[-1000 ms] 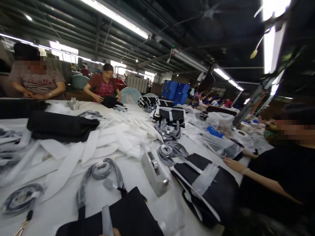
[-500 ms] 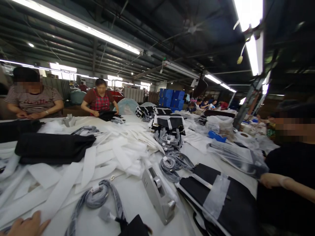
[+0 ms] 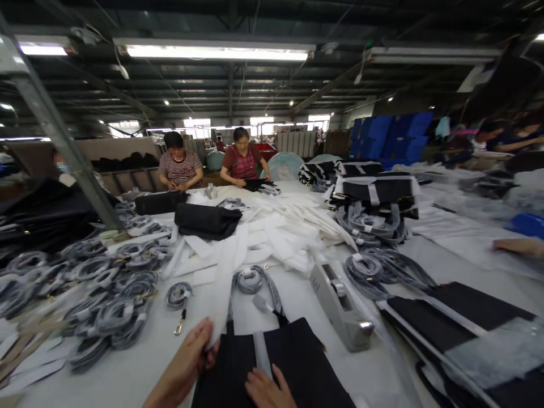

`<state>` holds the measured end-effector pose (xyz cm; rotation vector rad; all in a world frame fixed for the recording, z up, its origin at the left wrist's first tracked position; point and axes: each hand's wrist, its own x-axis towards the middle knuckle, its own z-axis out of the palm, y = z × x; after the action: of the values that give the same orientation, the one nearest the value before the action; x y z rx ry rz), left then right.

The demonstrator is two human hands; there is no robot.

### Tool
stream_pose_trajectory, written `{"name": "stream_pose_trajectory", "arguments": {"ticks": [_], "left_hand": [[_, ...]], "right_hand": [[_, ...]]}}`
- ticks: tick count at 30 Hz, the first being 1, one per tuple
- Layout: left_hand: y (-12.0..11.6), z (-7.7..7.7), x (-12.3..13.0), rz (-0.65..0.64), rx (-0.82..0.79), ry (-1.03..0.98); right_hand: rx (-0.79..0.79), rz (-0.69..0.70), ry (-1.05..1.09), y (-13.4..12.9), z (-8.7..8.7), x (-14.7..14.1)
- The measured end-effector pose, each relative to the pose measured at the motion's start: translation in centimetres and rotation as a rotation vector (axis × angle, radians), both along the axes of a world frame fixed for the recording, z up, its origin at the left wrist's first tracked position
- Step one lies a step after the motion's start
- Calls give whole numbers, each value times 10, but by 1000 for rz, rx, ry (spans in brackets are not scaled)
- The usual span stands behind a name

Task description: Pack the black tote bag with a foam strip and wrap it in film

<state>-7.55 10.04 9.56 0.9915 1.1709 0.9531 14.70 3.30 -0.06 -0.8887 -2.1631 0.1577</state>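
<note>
My left hand (image 3: 187, 362) pinches the lower end of a long white foam strip (image 3: 222, 283) beside the left edge of a black bag (image 3: 300, 351). Flat on that bag rests my right hand (image 3: 270, 388), fingers apart, just below a pale translucent strip (image 3: 261, 348) running down its middle. Grey wrapped handles (image 3: 274, 289) extend from the bag's far edge, with a coiled strap (image 3: 247, 279) between them. A grey tape dispenser (image 3: 342, 309) stands to the right of the bag.
Coiled grey straps (image 3: 114, 309) cover the left side. White foam strips (image 3: 293, 226) heap in the middle, with a folded black bag (image 3: 206, 221) beside them. More black bags (image 3: 378, 190) stack behind; another (image 3: 476, 323) lies right. Two people work across the table; a hand shows at right.
The view has swung left and down. My left hand has brought a foam strip from the pile to the black bag. My right hand has come into view on the bag.
</note>
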Motion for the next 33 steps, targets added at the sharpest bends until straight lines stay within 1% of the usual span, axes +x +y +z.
{"name": "stream_pose_trajectory", "arguments": {"ticks": [1, 2, 3, 4, 5, 6, 7, 8, 9, 10, 11, 13, 15, 16, 17, 19, 21, 23, 25, 27, 30, 33], "left_hand": [[-20, 1, 15, -80, -63, -156], [-39, 0, 30, -169, -120, -274], [-55, -1, 44, -255, -177, -345], [-70, -4, 58, -334, -225, -383], [-82, -8, 70, -407, -263, -393], [-92, -12, 81, -471, -294, -382], [-100, -16, 90, -532, -319, -349], [-105, -19, 98, -590, -334, -294], [-107, -20, 105, -649, -330, -214], [-107, -18, 110, -707, -293, -110], [-105, -14, 114, -750, -217, 10], [-94, -1, 123, -795, 33, 270], [-78, 14, 134, -831, 313, 479], [-69, 20, 141, -871, 425, 555], [-60, 24, 149, -937, 516, 619], [-44, 28, 169, -1119, 644, 733], [-32, 26, 189, -1293, 710, 858], [-26, 23, 206, -1393, 755, 983], [-26, 21, 217, -1413, 807, 1110], [-31, 18, 218, -1388, 875, 1236], [-44, 13, 206, -1315, 985, 1355], [-57, 8, 190, -1239, 1079, 1390]], "right_hand": [[-152, -15, 124, -6, 14, 5], [-354, -46, 265, -14, 29, 9], [-576, -74, 428, -23, 46, 12], [-765, -27, 590, -32, 62, 14], [-913, 45, 706, -41, 77, 16], [-1021, 70, 789, -49, 88, 17], [-1096, 94, 853, -56, 95, 20], [-1139, 93, 905, -63, 99, 24], [-1151, 60, 954, -70, 100, 31], [-1137, 0, 1004, -76, 98, 40], [-1106, -89, 1053, -82, 95, 51], [-1019, -333, 1123, -93, 87, 80], [-934, -580, 1128, -101, 81, 113], [-901, -663, 1113, -104, 80, 128], [-870, -714, 1094, -106, 79, 141], [-828, -741, 1049, -108, 80, 158], [-826, -737, 970, -108, 81, 164], [-863, -747, 858, -107, 80, 163], [-925, -749, 755, -105, 77, 161], [-978, -718, 701, -103, 75, 160], [-1035, -639, 655, -102, 72, 161], [-1069, -586, 564, -100, 69, 161]]}}
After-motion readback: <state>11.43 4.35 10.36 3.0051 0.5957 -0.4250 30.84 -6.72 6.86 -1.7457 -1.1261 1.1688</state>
